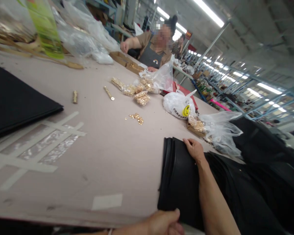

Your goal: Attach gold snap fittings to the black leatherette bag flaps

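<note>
My left hand is cut off at six o'clock, grip unclear; the black sheet runs off at nine.

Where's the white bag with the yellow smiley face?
In the head view, the white bag lies right of centre on the table, just beyond the right hand, beside a clear bag of gold pieces.

The stack of black sheets looks smooth with a dull sheen, perhaps faux leather, though blur leaves that unsure. The pale beige counter is matt and scuffed, patched with glossy clear tape strips. The small gold studs gleam like polished metal; the clear plastic bags are thin and crinkled.
</note>
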Tool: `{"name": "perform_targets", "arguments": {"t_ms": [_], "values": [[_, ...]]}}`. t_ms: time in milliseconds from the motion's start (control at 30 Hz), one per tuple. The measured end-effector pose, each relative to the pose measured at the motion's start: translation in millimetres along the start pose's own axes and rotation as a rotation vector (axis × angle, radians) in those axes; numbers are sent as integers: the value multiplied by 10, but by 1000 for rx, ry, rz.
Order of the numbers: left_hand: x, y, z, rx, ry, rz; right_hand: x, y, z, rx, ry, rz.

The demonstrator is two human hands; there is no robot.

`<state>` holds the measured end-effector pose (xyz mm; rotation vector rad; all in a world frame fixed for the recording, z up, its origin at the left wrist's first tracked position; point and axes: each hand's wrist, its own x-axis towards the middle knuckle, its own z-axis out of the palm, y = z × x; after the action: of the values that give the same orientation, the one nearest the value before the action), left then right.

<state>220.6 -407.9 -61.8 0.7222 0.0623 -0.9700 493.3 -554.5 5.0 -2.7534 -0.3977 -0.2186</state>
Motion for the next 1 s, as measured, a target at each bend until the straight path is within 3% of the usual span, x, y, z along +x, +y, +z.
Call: {"name": "perform_targets", "arguments": {"t_ms": [67, 100, 167, 267, 400, 500, 600, 800, 1000], "values": [[-239, 132, 69, -219, -48, -144, -57, -74, -103, 23, 86, 28], [-382, 243, 83, -323, -74, -115, -101, -148, -157, 51, 116, 38], [-676, 521, 67, -452, -20, 104, -261, -390, -258, 191, 117, 44], [-1073, 924, -23, -508, 109, 412, -718, -919, -345, 537, 3, 13], [-1469, 1198, -167, -540, 147, 652, -1420, -1583, -216, 657, -135, -151], [-1708, 1252, -257, -602, 194, 776, -1708, -2004, -12, 657, -152, -283], [-1932, 1264, -327, -658, 231, 848, -1804, -2426, 160, 678, -157, -366], [-2315, 1227, -460, -571, 348, 1062, -1882, -3137, 444, 830, -200, -300], [-2563, 1076, -651, -349, 473, 1156, -1884, -3529, 664, 903, -251, -293]]}}
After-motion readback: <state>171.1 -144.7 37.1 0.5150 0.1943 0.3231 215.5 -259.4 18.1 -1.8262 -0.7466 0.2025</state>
